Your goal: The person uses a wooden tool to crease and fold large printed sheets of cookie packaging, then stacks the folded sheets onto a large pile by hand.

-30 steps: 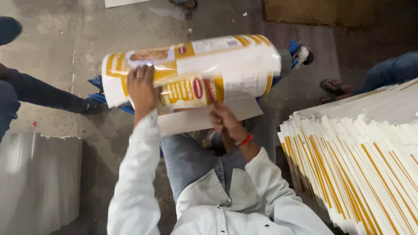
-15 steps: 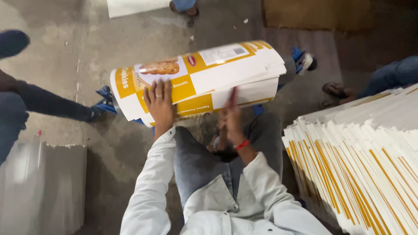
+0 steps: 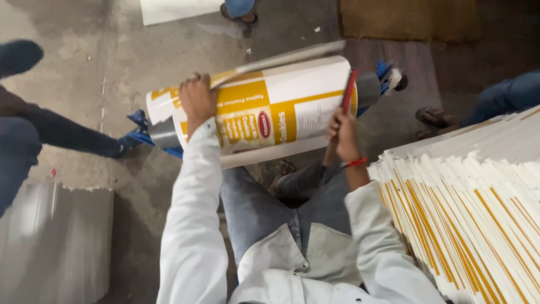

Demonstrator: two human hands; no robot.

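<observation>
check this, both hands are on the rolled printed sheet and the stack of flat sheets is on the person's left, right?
Not quite. Both the left hand and right hand are on the rolled printed sheet, but the stack of flat sheets lies on the person's right, as the head view shows.

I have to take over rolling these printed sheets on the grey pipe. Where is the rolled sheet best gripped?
Probably at its two ends, from above. The rolled sheet lies crosswise around the grey pipe, so its curve gives no flat face. The left hand clamps the loose top edge near one end; the right hand holds the other end, by a red band.
</observation>
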